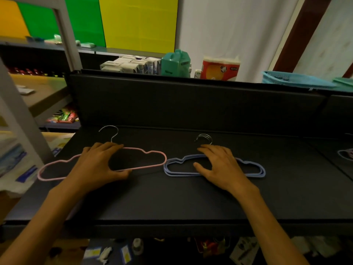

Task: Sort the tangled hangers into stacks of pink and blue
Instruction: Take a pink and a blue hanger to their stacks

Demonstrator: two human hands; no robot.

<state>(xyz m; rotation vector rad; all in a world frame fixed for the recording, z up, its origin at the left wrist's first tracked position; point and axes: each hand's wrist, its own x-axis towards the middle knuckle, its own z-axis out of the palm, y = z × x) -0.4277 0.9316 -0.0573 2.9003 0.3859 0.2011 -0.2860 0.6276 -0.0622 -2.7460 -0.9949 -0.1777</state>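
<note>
Two bare forearms reach up from the bottom edge onto a dark table (172, 203), one from seven o'clock and one from five o'clock. At nine o'clock of the table's middle lies the pink hanger (152, 153), flat, its silver hook pointing toward twelve o'clock. Over its centre rests the left hand (97, 165), fingers spread and fairly straight across the upper bar, thumb touching the lower bar; it presses down rather than curling round the frame. Just beside the pink hanger's right tip, at three o'clock of it and very nearly touching, sits the stack of blue hangers (175, 167), several frames laid one on another with their metal hooks bunched together at twelve o'clock. On that stack lies the right hand (219, 165), fingers extended and relaxed over the top bars, thumb stretched toward nine o'clock inside the frame opening, gripping nothing. Far off at three o'clock, by the table's edge, part of another hanger shape (345, 154) shows, its colour hard to tell.
</note>
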